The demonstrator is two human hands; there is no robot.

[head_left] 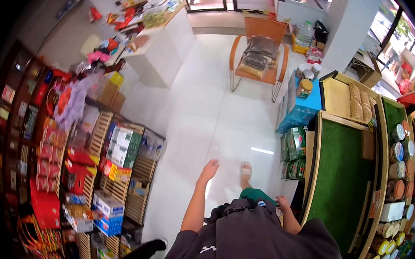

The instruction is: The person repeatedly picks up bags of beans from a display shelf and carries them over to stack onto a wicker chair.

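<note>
My left hand point(209, 170) reaches out ahead of my body over the white tiled floor point(187, 116), its fingers loosely curled and too small to read clearly. Low at my right side, my right hand point(282, 203) hangs beside the green-lined display stand point(345, 172), touching nothing that I can make out. Its fingers look bent, but what they hold, if anything, is hidden. One foot in a light sandal point(245, 169) shows between the hands.
An orange chair point(258, 28) carries dark packages. Slatted shelves point(143, 183) with boxes line the left. Jars point(395, 152) stand at the right, and a white counter point(155, 55) is further ahead. Another person's dark-clad leg point(146, 251) is at lower left.
</note>
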